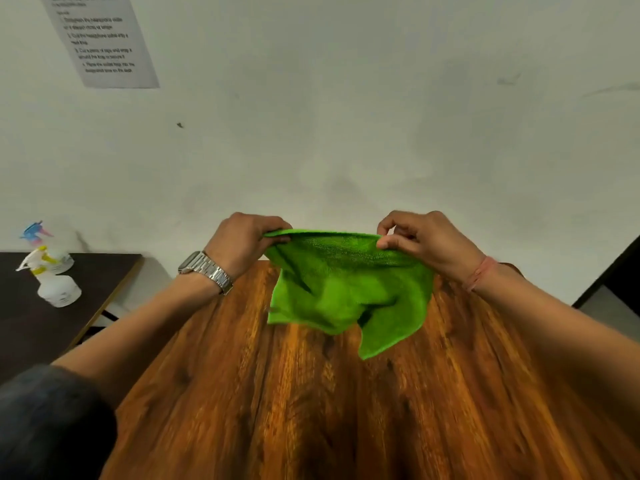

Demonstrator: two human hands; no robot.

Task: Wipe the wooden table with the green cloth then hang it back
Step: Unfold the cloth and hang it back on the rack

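Observation:
A bright green cloth [346, 285] hangs stretched between my two hands above the far end of the wooden table [311, 410]. My left hand [242, 240], with a metal watch on its wrist, pinches the cloth's upper left corner. My right hand [426, 240], with a pink thread on its wrist, pinches the upper right corner between thumb and fingers. The lower edge of the cloth droops in folds and one corner dangles toward the table top. Whether it touches the wood cannot be told.
A dark side table [52, 323] stands to the left with two white spray bottles [55, 285] on it. A printed paper sheet [104, 39] is stuck on the pale wall [346, 116] behind the table. A dark opening [620, 271] lies at the right.

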